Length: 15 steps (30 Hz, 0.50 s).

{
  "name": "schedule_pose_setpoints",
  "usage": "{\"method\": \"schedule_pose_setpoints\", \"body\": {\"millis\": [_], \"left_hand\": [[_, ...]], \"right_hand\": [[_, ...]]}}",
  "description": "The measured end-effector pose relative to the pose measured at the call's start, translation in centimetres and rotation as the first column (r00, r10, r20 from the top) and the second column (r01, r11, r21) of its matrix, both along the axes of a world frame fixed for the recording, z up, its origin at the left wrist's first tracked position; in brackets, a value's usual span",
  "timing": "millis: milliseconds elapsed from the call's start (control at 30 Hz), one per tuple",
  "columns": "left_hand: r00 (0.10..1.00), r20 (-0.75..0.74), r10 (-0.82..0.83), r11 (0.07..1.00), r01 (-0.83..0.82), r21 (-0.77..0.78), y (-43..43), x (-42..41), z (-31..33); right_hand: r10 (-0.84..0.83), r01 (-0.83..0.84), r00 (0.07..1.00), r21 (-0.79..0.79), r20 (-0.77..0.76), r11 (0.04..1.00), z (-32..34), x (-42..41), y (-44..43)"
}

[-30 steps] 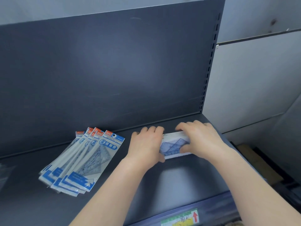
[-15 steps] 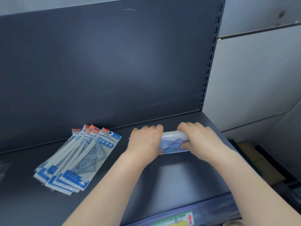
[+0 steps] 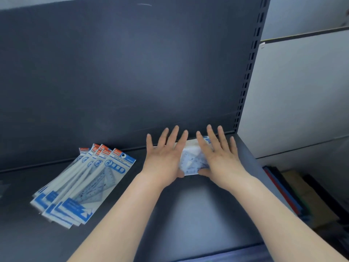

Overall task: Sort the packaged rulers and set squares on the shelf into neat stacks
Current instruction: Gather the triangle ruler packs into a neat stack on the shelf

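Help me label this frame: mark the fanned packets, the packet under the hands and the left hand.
fanned packets (image 3: 98,184), head view, front of the topmost packet.
packet under the hands (image 3: 190,161), head view, strip showing between the hands.
left hand (image 3: 164,159), head view, back of the hand.

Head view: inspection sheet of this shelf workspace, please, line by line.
Surface: dark grey shelf, flat.
Job's things: fanned pile of packets at left, not squared; small stack at right under both hands.
Clutter: blurred shape at far left edge, cannot tell.
Hands: left hand and right hand lie flat on the small stack, fingers straight and spread.
Cables: nothing seen.
Surroundings: dark back panel; pale wall at right; flat coloured items below right.
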State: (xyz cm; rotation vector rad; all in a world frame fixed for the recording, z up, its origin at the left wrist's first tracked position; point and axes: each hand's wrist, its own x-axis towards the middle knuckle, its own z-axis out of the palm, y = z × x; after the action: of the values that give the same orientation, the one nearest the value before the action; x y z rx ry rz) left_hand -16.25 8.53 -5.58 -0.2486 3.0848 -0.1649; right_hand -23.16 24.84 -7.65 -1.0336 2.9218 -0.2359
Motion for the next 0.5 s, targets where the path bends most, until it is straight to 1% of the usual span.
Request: {"method": "schedule_pose_setpoints", "body": {"millis": [67, 133, 200, 267, 333, 500], "left_hand": [[0.993, 0.112, -0.021, 0.998, 0.015, 0.057, -0.3, 0.2, -0.6], [0.973, 0.233, -0.008, 0.984, -0.034, 0.176, -0.3, 0.3, -1.3], [0.955, 0.295, 0.009, 0.954, -0.097, 0.283, -0.1, 0.4, -2.0], [0.947, 0.321, 0.021, 0.942, -0.126, 0.310, 0.3, 1.0, -2.4], [0.941, 0.337, 0.041, 0.948, -0.143, 0.284, 0.7, 1.8, -3.0], [0.945, 0.313, 0.091, 0.960, -0.167, 0.225, 1.2, 2.8, -3.2]], "right_hand": [[0.010, -0.012, 0.995, 0.015, 0.096, 1.000, -0.5, -0.1, -0.1], [0.020, -0.028, 0.980, 0.040, 0.196, 0.999, -1.0, -0.1, 0.0], [0.023, -0.030, 0.954, 0.019, 0.300, 0.999, -1.0, -0.1, 0.3], [0.035, -0.045, 0.934, 0.020, 0.356, 0.999, -0.7, 0.0, 0.7], [0.046, -0.070, 0.936, 0.056, 0.348, 0.996, -0.7, 0.4, 0.9], [0.114, -0.144, 0.968, 0.118, 0.224, 0.983, -1.5, 1.7, 0.9]]}}
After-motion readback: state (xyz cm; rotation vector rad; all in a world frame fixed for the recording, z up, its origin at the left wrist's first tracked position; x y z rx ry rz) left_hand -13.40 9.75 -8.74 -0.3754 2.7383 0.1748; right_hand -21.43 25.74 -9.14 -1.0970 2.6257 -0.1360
